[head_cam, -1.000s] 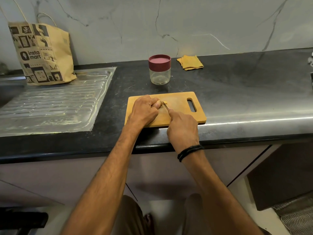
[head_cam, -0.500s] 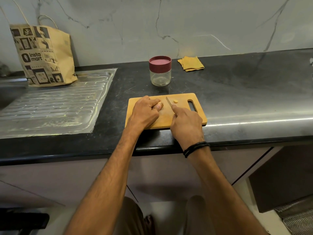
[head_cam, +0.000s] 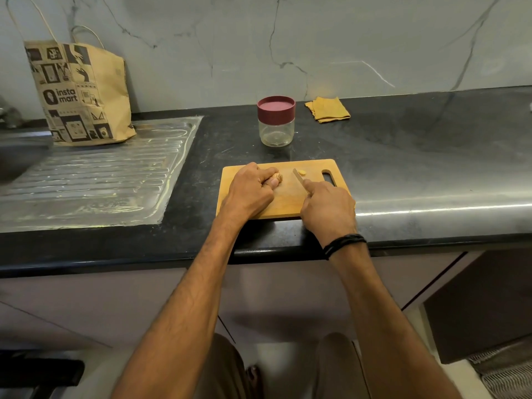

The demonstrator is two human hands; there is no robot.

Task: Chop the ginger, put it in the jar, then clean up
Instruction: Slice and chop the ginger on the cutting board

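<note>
A wooden cutting board (head_cam: 288, 205) lies on the black counter near its front edge. My left hand (head_cam: 250, 191) grips a piece of ginger (head_cam: 277, 177) on the board; only its tip shows past my fingers. My right hand (head_cam: 326, 207) holds a small knife (head_cam: 298, 177), its blade pointing away over the board. One cut slice of ginger (head_cam: 301, 172) lies beside the blade's tip, apart from the main piece. Behind the board stands a clear jar (head_cam: 276, 122) with its maroon lid on.
A folded yellow cloth (head_cam: 328, 109) lies by the wall, right of the jar. On the steel draining board (head_cam: 92, 180) at the left stands a printed paper bag (head_cam: 77, 93). The counter's front edge (head_cam: 431, 240) runs under my wrists.
The knife has come off the ginger and moved to the right, carrying a cut slice away from the main piece. My left hand has stayed on the ginger.
</note>
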